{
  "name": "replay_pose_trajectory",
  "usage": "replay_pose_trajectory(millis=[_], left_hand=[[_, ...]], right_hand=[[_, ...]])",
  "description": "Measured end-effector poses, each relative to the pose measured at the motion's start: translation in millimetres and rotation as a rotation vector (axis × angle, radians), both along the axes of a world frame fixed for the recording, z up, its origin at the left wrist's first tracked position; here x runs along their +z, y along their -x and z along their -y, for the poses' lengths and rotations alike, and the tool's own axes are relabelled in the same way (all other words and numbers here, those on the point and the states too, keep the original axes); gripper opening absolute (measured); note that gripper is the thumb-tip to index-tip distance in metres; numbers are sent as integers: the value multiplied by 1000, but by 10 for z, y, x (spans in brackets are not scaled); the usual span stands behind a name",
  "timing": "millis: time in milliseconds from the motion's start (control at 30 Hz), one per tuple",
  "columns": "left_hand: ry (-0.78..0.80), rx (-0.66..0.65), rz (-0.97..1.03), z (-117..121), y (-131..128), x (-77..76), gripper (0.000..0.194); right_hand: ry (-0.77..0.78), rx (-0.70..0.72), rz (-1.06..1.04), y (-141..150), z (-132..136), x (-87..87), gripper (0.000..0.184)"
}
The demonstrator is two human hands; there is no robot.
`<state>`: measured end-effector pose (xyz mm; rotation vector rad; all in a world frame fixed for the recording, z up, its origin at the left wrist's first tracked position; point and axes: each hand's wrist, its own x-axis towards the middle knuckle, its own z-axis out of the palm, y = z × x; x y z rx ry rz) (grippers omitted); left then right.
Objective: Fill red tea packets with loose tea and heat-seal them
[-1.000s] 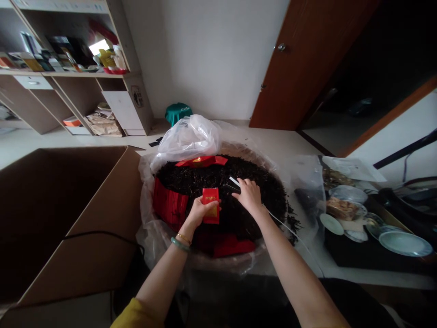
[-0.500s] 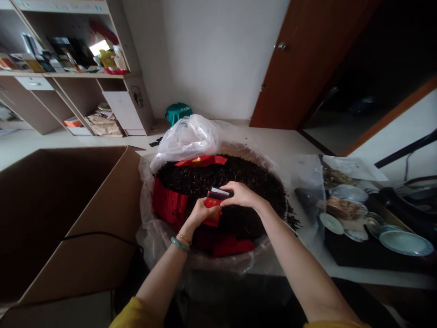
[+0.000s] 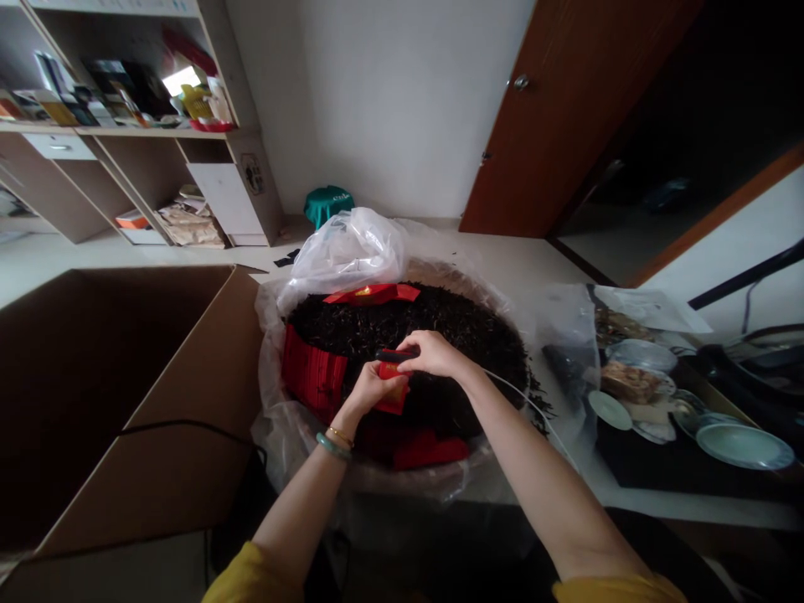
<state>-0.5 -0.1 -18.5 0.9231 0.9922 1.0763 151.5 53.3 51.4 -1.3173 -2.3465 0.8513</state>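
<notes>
My left hand [image 3: 372, 389] grips a small red foil packet [image 3: 394, 400] by its lower part, holding it above the dark loose tea leaves [image 3: 452, 331]. Across the packet's top edge lies a small black hand-held bag sealer [image 3: 390, 356], pinched in my right hand [image 3: 433, 353]. A white cord [image 3: 518, 389] runs from behind my right wrist toward the lower right. Left of my hands, a row of red packets [image 3: 312, 368] rests on the leaves. Another red packet [image 3: 372, 293] lies at the far side, and more red packets [image 3: 430, 450] are at the near side.
Clear plastic lining [image 3: 270, 402] surrounds the leaves. An open cardboard box [image 3: 169, 402] stands at the left. On the right, a dark tray [image 3: 666, 477] carries pale dishes [image 3: 745, 445]. Shelves [image 3: 251, 193] and a brown door [image 3: 533, 159] are behind.
The sealer has turned and come down flat over the packet's top; its white part no longer shows. My right hand moved slightly left. The white cord is now plainly visible.
</notes>
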Motion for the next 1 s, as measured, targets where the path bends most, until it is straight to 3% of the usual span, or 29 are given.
replay_pose_trajectory(millis=[233,433,600,1000], left_hand=[[1,18,-9,-3,-10,7,42],[-36,7,-21,6,-7,11,40],[-4,8,2,5,-17,11,44],[-4,-11,8,4,-13,-9,44]], right_hand=[[-67,-37,0,15,39,-32,23],[-55,2,20,-15,29,-11,35],[-58,-47,-23,11,28,-17,22],[-81,-36,-52,5,35,-7,18]])
